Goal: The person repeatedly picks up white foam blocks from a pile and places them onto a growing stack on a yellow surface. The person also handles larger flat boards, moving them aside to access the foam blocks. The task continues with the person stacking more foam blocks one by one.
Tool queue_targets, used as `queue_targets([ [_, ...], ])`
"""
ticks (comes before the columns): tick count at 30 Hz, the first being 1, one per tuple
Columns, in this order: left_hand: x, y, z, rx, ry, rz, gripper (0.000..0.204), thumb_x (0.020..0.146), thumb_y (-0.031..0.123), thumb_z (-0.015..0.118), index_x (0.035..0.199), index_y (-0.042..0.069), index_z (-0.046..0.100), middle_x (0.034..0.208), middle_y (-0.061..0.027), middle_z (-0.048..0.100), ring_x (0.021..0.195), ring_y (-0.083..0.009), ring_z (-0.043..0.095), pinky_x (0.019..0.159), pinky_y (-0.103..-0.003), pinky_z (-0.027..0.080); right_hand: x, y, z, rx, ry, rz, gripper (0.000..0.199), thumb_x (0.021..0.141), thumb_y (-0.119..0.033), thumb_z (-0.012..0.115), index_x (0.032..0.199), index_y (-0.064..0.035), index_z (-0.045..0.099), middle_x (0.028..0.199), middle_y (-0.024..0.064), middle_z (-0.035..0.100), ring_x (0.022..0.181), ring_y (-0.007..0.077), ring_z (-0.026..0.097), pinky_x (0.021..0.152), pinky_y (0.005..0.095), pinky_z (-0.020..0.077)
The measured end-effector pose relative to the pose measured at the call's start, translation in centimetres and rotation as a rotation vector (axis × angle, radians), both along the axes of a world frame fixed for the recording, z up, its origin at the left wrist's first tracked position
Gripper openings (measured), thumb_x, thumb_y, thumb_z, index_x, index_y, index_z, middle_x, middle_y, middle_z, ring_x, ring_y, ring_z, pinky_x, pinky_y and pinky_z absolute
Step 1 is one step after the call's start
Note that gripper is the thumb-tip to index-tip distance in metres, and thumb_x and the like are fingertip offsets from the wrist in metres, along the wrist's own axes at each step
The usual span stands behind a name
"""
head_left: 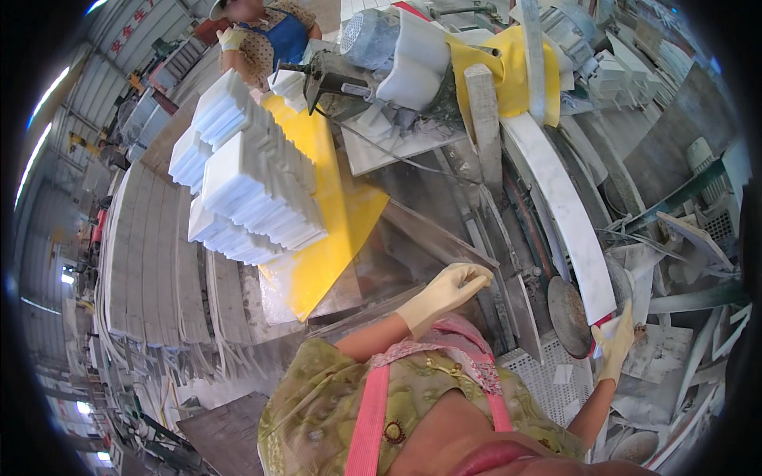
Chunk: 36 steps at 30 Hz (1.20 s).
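Both of my hands wear pale cream gloves. My left hand (pixel 447 295) hangs in front of my body with its fingers curled together, and nothing shows in it. Off to the right, my right hand (pixel 617 347) grips a small white stone tile (pixel 608 328), partly hidden by the glove. That tile is at the near end of a long white marble strip (pixel 559 190), with a bit of red beside it. A round grey disc (pixel 569 316) stands just left of my right hand.
Stacked white tiles (pixel 258 190) stand on a yellow sheet (pixel 349 230) at the left. A person in a blue apron (pixel 292 40) is at the far left. Beyond the machine rails are a motor (pixel 370 40) and a yellow cloth (pixel 496 71). Stone offcuts (pixel 667 349) lie at right.
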<state>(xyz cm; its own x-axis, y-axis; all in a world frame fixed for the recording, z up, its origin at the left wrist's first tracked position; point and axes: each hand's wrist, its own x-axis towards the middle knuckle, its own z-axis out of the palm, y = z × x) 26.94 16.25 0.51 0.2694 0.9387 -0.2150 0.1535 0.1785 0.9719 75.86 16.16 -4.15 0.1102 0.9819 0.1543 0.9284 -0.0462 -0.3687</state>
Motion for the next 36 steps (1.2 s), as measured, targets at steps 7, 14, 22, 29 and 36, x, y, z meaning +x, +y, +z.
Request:
queue_targets([
  [7,1.0,0.7,0.8,0.06,-0.135,0.12,0.028,0.102,0.021,0.059,0.114,-0.002,0.067,0.105,-0.0081,0.071,0.099,-0.0134,0.066,0.089,-0.029,0.051,-4.9,5.8,1.1,-0.314,-0.366,0.104,0.13,0.05,-0.03,0.096,0.158,-0.0094,0.026,0.138,0.0289,0.053,0.123,0.0415,0.056,0.102,0.0441,0.0479],
  [14,-1.7,-1.1,-2.0,-0.071,-0.217,0.246,0.033,0.104,0.022,0.056,0.126,-0.004,0.06,0.116,-0.0107,0.069,0.111,-0.0166,0.064,0.099,-0.032,0.048,-4.5,7.8,-0.3,-0.307,-0.347,0.136,0.133,0.048,-0.027,0.095,0.158,-0.0088,0.024,0.127,0.0239,0.058,0.116,0.0421,0.059,0.096,0.0455,0.0511],
  [22,-4.2,-2.7,-1.6,-0.035,-0.228,0.26,0.039,0.103,0.022,0.059,0.134,-0.003,0.055,0.124,-0.0133,0.065,0.118,-0.0184,0.061,0.103,-0.033,0.047,-5.2,5.5,2.3,-0.257,-0.319,0.025,0.135,0.048,-0.019,0.094,0.16,-0.0106,0.02,0.132,0.0247,0.057,0.12,0.0436,0.057,0.101,0.0465,0.0488],
  [29,-6.9,-4.0,1.0,-0.08,-0.169,0.205,0.071,0.097,0.024,0.068,0.156,0.008,0.032,0.142,-0.0138,0.054,0.134,-0.0223,0.049,0.104,-0.034,0.045,-17.4,5.1,8.3,0.15,-0.171,0.431,0.127,0.048,-0.019,0.091,0.157,-0.006,0.028,0.137,0.0247,0.055,0.129,0.0417,0.051,0.111,0.0443,0.0417],
  [36,-14.7,-6.7,3.4,0.033,0.056,0.25,0.078,0.085,0.032,0.077,0.147,-0.002,0.043,0.122,-0.0144,0.065,0.108,-0.0187,0.062,0.091,-0.033,0.051,-46.5,2.3,8.0,0.264,0.204,1.126,0.11,0.061,-0.039,0.087,0.151,-0.0061,0.034,0.142,0.0196,0.051,0.131,0.0352,0.052,0.11,0.0427,0.0441],
])
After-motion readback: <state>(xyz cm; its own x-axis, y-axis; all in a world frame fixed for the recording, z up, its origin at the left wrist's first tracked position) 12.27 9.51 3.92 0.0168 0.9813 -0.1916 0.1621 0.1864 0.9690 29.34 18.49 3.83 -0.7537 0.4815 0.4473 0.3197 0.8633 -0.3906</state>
